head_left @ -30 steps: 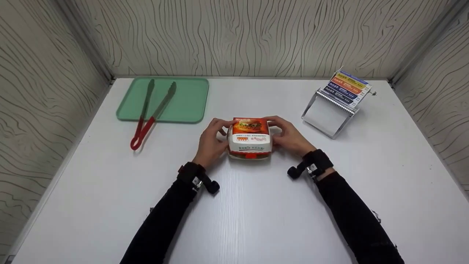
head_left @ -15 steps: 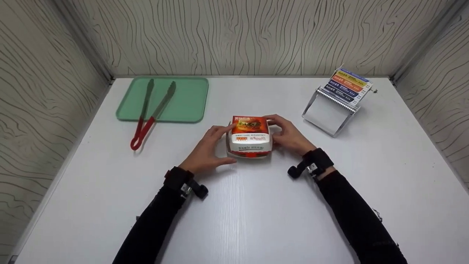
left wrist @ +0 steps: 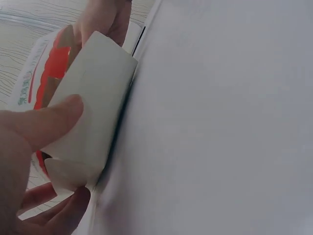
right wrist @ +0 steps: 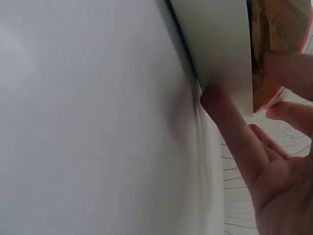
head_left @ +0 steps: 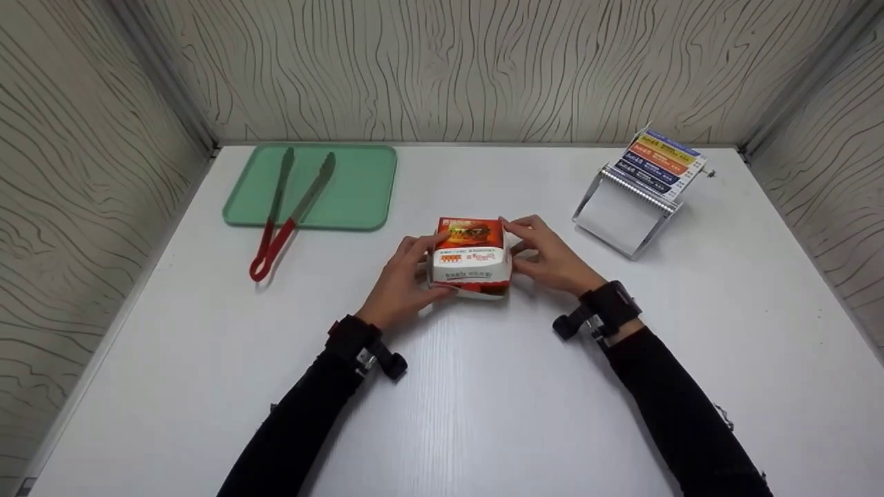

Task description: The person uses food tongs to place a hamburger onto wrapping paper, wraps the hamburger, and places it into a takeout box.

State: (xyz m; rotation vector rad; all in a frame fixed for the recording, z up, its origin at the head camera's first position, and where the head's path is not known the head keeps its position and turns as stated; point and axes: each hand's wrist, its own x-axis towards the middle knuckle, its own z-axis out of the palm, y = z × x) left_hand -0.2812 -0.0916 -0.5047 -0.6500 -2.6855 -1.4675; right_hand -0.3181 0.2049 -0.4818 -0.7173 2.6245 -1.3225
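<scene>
A printed paper burger box (head_left: 469,255) with a burger picture on its lid sits mid-table between both hands. My left hand (head_left: 397,290) grips its left side. In the left wrist view, the left thumb (left wrist: 63,115) presses the plain white front wall (left wrist: 98,93) while the other fingers curl at the corner. My right hand (head_left: 552,259) holds the right side. In the right wrist view, one right fingertip touches the white lower wall (right wrist: 220,39) and another overlaps the gap under the lid, where a brownish surface (right wrist: 281,24) shows. A red tab (left wrist: 59,61) shows at the lid's front edge.
A green tray (head_left: 366,186) lies at the back left, with red-handled tongs (head_left: 280,238) resting on it, handles over its front edge. At the back right stands a metal label dispenser (head_left: 628,207) with a stack of coloured labels (head_left: 656,166). Patterned walls border the white table (head_left: 469,414).
My left thumb came off the box's left side, extended in front of it, and now presses the front wall. A gap shows at the box's front right. My right fingers shifted slightly on the right side.
</scene>
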